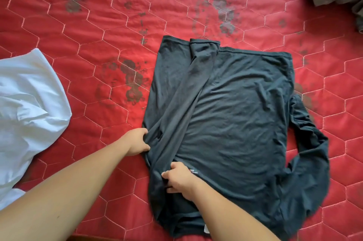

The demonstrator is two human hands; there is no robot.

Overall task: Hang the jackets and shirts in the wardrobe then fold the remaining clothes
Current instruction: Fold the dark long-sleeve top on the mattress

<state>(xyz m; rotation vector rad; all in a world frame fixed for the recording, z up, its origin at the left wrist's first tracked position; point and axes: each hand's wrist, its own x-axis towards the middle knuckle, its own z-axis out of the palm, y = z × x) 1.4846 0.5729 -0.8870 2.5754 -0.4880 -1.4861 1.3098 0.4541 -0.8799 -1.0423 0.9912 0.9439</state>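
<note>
Dark shirt (pixel 225 123) on red quilt (pixel 98 24); left hand (pixel 137 141), right hand (pixel 180 180) fingers (pixel 167 174) pinching its fold.

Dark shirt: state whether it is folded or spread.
Partly folded: one sleeve lies across the shirt; the other sleeve lies bunched outside.

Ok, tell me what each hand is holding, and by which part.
Both hold the dark long-sleeved shirt. The left hand grips its folded side edge at the shoulder; the right hand pinches the folded-over fabric near the small printed label.

Red quilt (pixel 98 24), dark shirt (pixel 235 123) gripped by left hand (pixel 137 141), right hand (pixel 180 180)
</note>
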